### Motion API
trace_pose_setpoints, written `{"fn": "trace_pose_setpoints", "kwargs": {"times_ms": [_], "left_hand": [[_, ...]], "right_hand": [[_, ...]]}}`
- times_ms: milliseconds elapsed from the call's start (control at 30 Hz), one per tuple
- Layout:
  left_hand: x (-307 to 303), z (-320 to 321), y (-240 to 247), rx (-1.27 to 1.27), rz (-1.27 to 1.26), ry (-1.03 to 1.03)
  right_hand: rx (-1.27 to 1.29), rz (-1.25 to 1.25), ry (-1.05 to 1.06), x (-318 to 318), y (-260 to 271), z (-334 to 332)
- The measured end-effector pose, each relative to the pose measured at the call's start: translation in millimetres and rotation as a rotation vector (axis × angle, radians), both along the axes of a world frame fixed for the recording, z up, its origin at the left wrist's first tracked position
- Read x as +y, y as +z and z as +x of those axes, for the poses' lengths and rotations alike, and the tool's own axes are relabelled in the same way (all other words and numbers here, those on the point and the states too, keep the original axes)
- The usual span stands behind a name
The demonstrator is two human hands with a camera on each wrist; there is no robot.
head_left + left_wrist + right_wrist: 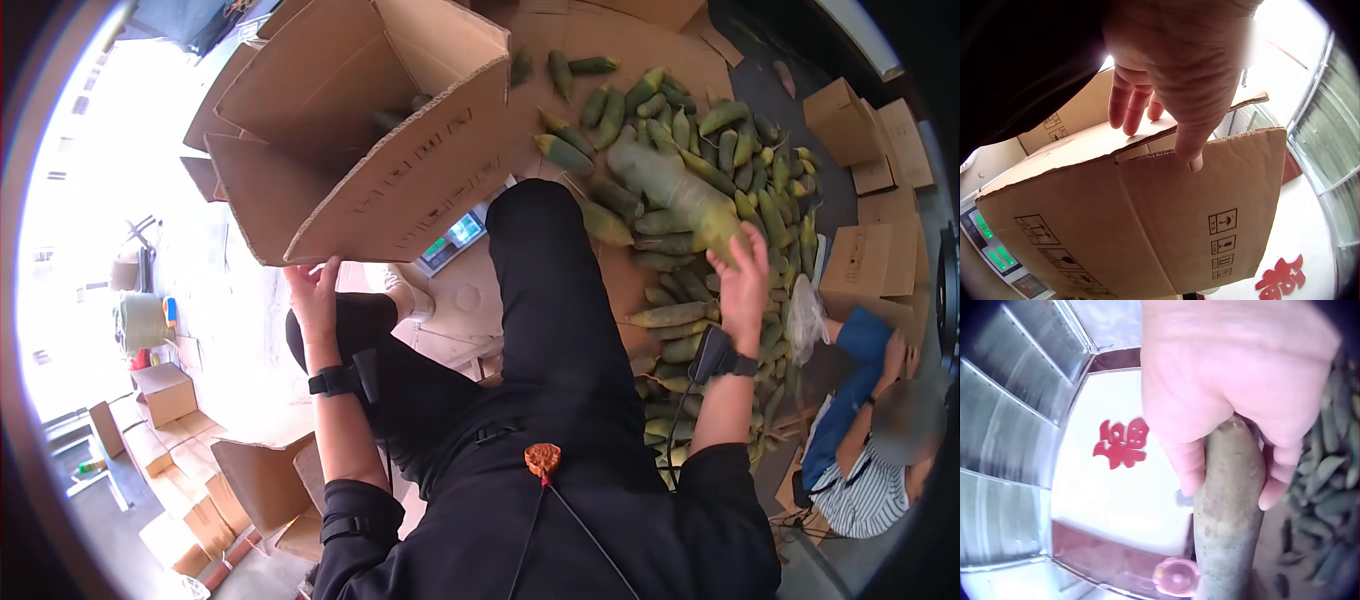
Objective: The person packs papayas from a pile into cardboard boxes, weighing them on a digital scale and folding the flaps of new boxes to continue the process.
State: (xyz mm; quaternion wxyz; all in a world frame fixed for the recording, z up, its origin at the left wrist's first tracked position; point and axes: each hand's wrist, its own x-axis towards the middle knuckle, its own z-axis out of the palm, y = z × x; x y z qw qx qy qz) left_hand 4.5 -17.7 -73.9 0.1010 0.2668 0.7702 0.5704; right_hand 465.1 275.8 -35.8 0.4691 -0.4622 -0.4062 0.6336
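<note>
My left hand (315, 305) pinches the near edge of an open cardboard box (420, 185), thumb on the outer face and fingers over the inner side, as the left wrist view shows. A few radishes lie partly hidden inside the box. In my right hand (742, 285) is a large green radish (672, 188), gripped at one end between thumb and fingers. It is held over a wide pile of green radishes (775, 215), its free end pointing toward the box. The right wrist view shows the radish (1229, 487) extending away from the palm.
A scale with a lit green display (462, 232) sits beside the box, partly covered by it. More cardboard boxes (870, 265) stand at the right, near another person in a striped shirt (865, 490). Further boxes (165, 395) and a roll of twine (140, 322) are at the left.
</note>
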Motion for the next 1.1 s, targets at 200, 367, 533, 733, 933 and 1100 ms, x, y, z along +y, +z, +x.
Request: {"fn": "trace_pose_setpoints", "kwargs": {"times_ms": [200,367,533,733,933,1100], "left_hand": [[3.2,5.4,9.3,0.047,-0.003,-0.003],[4.0,3.5,7.0,0.057,0.007,-0.008],[5.2,5.6,10.6,0.005,0.010,0.000],[2.5,3.2,8.9,-0.012,-0.014,-0.019],[5.2,7.1,14.4,0.013,0.010,0.008],[3.7,4.9,7.3,0.018,-0.036,0.006]], "right_hand": [[0.317,0.209,0.152,35.7,82.6,-109.5],[0.459,0.298,0.363,36.1,114.0,-232.7],[0.257,0.410,0.345,44.2,68.6,-298.8],[-0.120,0.141,0.252,39.7,-19.1,-191.0],[-1.009,0.296,0.676,-5.6,-233.6,-6.7],[-1.407,0.688,1.110,-90.2,-274.9,88.6]]}}
